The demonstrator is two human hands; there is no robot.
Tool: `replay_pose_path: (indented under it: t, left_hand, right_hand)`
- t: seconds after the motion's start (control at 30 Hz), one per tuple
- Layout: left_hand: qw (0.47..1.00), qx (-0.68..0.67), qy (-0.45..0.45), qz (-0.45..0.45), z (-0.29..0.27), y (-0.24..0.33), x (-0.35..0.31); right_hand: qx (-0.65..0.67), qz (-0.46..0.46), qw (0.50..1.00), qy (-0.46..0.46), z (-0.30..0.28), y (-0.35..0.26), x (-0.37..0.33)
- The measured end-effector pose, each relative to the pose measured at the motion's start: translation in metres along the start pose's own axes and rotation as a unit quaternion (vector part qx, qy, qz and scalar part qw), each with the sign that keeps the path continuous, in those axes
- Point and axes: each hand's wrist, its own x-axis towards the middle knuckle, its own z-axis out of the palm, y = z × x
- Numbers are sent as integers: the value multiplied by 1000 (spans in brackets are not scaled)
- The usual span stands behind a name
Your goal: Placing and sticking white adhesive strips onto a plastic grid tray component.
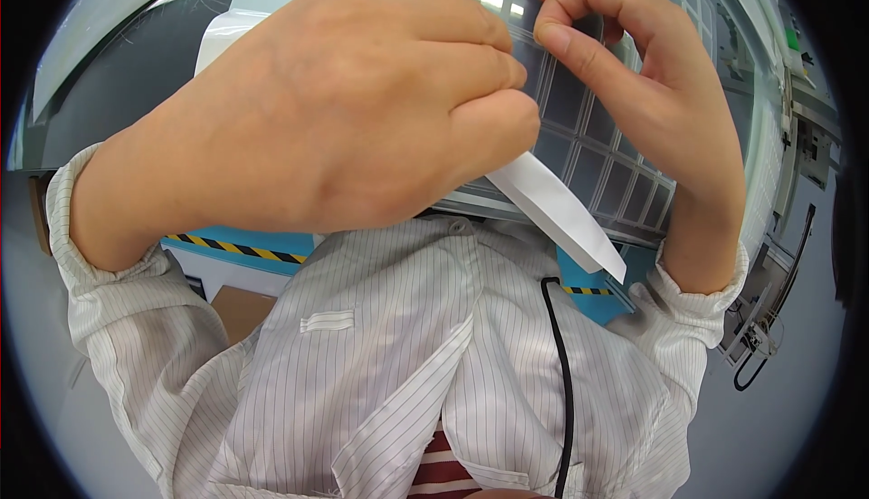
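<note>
My left hand [362,105] is large in the upper middle, back of the hand facing up, with its fingers curled closed. From under its fingers a white folded strip [559,214] slants down to the right, its lower end free. The hand hides the strip's upper part. My right hand [625,47] is raised at the upper right, thumb and forefinger tips pressed together. Whatever they pinch is too small or hidden to make out. Below both hands lies a clear gridded tray [572,142] with several rectangular compartments.
A white curved piece [217,42] shows behind my left wrist, on the dark tabletop [100,92]. Yellow-and-black striped tape [240,247] runs along a blue surface below. There is a brown cardboard piece [240,311] at lower left. Metal equipment [769,318] stands at far right.
</note>
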Motion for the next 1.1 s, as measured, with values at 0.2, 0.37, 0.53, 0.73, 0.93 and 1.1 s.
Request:
replay_pose_path:
  t: [0.2, 0.37, 0.53, 0.73, 0.93, 1.1]
  left_hand:
    - [1000, -15, -13, -10, 3, 0, -1]
    - [1000, 11, 10, -22, 11, 2, 5]
    - [999, 39, -10, -23, 6, 6, 10]
    - [997, 61, -38, -14, 4, 3, 11]
    - [992, 126, 2, 17, 2, 4, 10]
    - [999, 35, -33, -7, 3, 15, -8]
  right_hand:
    - [-38, -5, 999, 24, -1, -6, -3]
    - [-30, -5, 999, 30, -4, -5, -7]
    - [-13, 4, 999, 43, -6, -4, -12]
    - [-1, 14, 999, 49, -2, -10, -16]
    - [4, 12, 997, 71, 11, -5, -14]
    - [-124, -115, 985, 43, 7, 26, -10]
